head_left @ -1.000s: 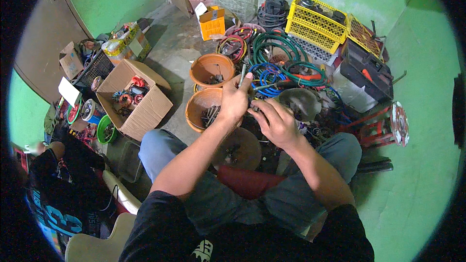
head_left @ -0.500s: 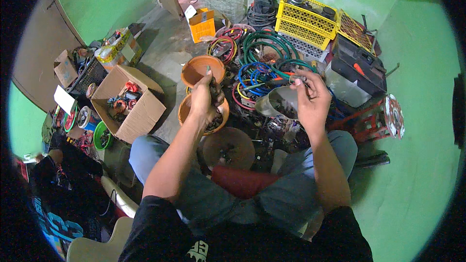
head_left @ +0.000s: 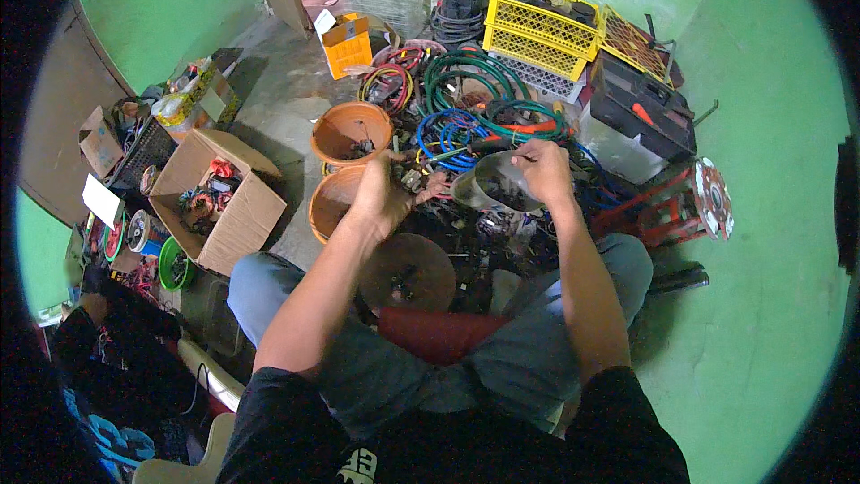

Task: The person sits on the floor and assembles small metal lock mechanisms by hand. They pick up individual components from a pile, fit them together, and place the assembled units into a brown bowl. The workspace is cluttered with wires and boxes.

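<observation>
My left hand (head_left: 383,199) is held palm inward beside the lower orange bowl (head_left: 333,206), its fingers stretched apart. A small greyish metal piece (head_left: 412,181) shows by those fingers; whether it rests on the palm or lies beyond is unclear. Closed fingers of my right hand (head_left: 543,170) are at the far rim of a grey, see-through container (head_left: 473,190) and appear to grip it. Dark bits show inside the container. Behind my left hand, the upper orange bowl (head_left: 331,136) holds a few small dark parts. A round brown pan (head_left: 430,273) with scraps sits between my knees.
Coiled green hoses (head_left: 448,81) and blue hoses (head_left: 439,139) lie ahead. Yellow crates (head_left: 537,31) and a black toolbox (head_left: 632,103) stand at far right, a red metal stand (head_left: 658,211) nearer. At left are a cardboard box (head_left: 242,215) of parts and a green bowl (head_left: 170,269).
My left hand has lowered and its fingers have spread. Small dark parts now show in the upper bowl. My right hand has moved down to the container's rim. The view has shifted slightly.
</observation>
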Tool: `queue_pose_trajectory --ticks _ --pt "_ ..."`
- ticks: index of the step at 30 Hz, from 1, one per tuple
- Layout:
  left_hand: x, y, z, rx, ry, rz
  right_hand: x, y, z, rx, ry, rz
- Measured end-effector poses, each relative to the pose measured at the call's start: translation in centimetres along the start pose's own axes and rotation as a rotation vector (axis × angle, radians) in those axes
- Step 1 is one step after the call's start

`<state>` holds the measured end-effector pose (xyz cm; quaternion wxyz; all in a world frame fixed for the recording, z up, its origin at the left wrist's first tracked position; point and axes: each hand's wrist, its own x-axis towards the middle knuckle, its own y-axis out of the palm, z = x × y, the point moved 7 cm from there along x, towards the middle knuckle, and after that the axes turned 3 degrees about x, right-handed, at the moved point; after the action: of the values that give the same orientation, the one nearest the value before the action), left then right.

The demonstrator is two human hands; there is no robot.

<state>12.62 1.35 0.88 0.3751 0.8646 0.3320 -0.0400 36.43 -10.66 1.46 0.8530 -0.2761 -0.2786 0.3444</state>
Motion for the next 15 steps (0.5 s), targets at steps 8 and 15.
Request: queue_pose_trajectory --ticks 8,15 --pt "0.1 -1.2 2.4 0.028 -0.109 -0.001 -0.6 3.0 -4.3 -0.37 0.26 0.052" --pt "-0.9 -0.1 1.9 -0.105 -0.148 0.041 -0.8 2.7 0.0 -0.195 0.148 0.055"
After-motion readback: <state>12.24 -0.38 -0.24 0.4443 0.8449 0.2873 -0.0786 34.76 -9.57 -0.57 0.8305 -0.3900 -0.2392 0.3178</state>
